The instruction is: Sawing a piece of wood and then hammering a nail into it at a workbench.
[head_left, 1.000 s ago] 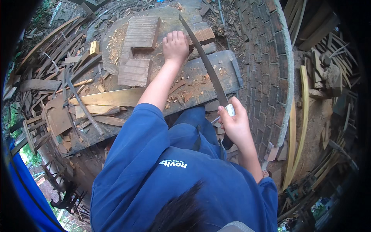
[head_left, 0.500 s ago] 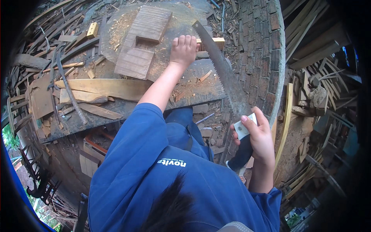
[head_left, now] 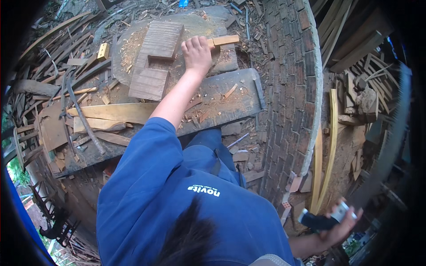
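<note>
Light-coloured wood forms the short piece (head_left: 226, 40) under inspection, which lies to the right of the notched block (head_left: 164, 35), apart from it, with its left end under the fingers of the left hand (head_left: 196, 55) and its right end projecting clear of them. These fingers are held together and curled over the piece, clamped on it as far as can be seen; the thumb's hold cannot be made out. A fine line crosses the piece just beside the fingers; whether it is a saw cut cannot be told. The left hand is back-up, just beside the notched block, its forearm reaching out almost straight from a blue sleeve (head_left: 146, 142). Well to the right of the block and nearer the body, the right hand (head_left: 339, 229) has its fingers closed on the black and silver handle of a handsaw (head_left: 392, 128); the blade, blurred, points away from the body, far right of the block. The right forearm is low and extended sideways. Beneath the block is a rounded wooden slab (head_left: 195, 26) with shavings on it. The worktop (head_left: 246, 91) is on the block's near side, carrying loose chips and, to the block's near left, pale boards (head_left: 117, 111).
</note>
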`<action>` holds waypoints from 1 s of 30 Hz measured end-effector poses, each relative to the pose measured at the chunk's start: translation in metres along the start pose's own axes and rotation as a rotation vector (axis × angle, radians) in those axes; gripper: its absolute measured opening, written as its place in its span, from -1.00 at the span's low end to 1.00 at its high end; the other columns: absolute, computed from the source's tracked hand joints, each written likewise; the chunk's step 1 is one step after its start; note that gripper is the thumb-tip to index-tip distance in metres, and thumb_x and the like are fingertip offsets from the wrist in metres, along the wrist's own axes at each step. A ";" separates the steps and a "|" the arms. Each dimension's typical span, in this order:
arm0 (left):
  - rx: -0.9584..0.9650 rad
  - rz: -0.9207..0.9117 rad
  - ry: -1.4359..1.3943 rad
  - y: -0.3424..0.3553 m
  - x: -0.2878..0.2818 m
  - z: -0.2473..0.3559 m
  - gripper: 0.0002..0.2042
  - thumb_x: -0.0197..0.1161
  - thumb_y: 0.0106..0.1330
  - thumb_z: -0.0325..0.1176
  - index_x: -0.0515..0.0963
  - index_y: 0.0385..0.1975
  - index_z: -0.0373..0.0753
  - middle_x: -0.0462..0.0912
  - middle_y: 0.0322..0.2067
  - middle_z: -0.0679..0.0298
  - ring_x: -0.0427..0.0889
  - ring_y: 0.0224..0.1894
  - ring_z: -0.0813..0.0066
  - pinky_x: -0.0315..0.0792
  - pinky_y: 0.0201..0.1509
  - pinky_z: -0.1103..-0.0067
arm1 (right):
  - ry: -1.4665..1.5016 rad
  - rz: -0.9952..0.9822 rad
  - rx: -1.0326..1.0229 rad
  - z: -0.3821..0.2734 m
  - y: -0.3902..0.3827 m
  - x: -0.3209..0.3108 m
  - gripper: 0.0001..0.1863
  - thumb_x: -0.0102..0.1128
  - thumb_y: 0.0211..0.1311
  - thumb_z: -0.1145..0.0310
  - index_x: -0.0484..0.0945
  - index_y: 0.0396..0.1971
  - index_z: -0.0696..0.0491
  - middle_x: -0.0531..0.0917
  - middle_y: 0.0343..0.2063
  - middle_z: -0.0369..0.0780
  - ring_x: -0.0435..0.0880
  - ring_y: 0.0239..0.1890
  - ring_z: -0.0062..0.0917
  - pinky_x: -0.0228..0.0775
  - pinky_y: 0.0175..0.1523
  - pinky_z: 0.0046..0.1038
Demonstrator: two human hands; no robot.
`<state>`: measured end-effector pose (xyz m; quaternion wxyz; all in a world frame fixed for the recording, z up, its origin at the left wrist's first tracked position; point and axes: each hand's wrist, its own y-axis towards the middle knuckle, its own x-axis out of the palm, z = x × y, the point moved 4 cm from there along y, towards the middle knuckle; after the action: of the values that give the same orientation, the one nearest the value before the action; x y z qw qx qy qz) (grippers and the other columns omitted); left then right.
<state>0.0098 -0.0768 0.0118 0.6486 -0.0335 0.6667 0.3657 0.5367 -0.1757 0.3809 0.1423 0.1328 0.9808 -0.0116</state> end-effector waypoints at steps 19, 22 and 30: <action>-0.196 -0.385 -0.118 0.018 0.024 -0.015 -0.63 -0.10 0.43 -0.15 0.56 -0.16 -0.30 0.61 -0.09 0.02 0.52 0.05 0.04 0.35 0.15 0.23 | -0.307 -0.709 -0.143 0.207 -0.038 0.325 -0.85 0.19 0.19 0.40 0.43 -0.37 0.11 0.55 -0.62 0.03 0.66 -0.46 -0.04 0.43 -0.41 -0.32; -0.260 -0.442 -0.199 0.021 0.022 -0.018 -0.60 -0.16 0.45 -0.15 0.57 -0.19 -0.33 0.63 -0.09 -0.05 0.56 0.05 0.00 0.38 0.14 0.19 | -0.286 -0.714 -0.073 0.218 -0.036 0.341 -0.84 0.19 0.18 0.38 0.42 -0.36 0.12 0.55 -0.62 0.05 0.65 -0.46 -0.02 0.44 -0.40 -0.31; -0.158 -0.453 -0.200 0.026 0.039 -0.027 -0.62 -0.16 0.47 -0.18 0.52 -0.24 -0.37 0.62 -0.16 -0.20 0.60 -0.08 -0.15 0.42 0.07 0.12 | -0.192 -0.623 0.164 0.242 -0.033 0.333 -0.89 0.20 0.22 0.46 0.45 -0.41 0.13 0.48 -0.71 -0.25 0.40 -0.61 -0.76 0.29 -0.49 -0.55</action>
<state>-0.0326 -0.0561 -0.0142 0.7719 -0.1961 0.5443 0.2635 0.2869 -0.1366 0.0542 0.2127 -0.1639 0.9522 -0.1457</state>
